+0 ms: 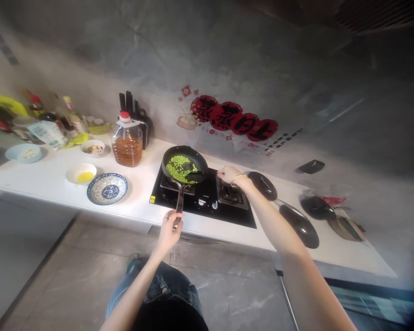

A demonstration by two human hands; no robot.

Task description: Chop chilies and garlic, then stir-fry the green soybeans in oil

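A dark frying pan [203,160] with green peas [178,168] in it stands over the left burner of the black gas stove [200,212]. My left hand [170,230] is wrapped round the pan's handle [180,202], which points towards me. Beyond the right burner [230,191], my right hand [230,174], with a gold bangle at the wrist, is closed on the handle of a black spatula [195,174]. The spatula's blade lies among the peas, and its exact shape is hard to make out.
Left of the stove are a blue-and-white plate [107,189], a bowl of yellow liquid [81,174], a large oil jug [127,142] and a knife block [143,126]. Dark pan lids [299,226] lie to the right. Several bottles [74,117] crowd the far left.
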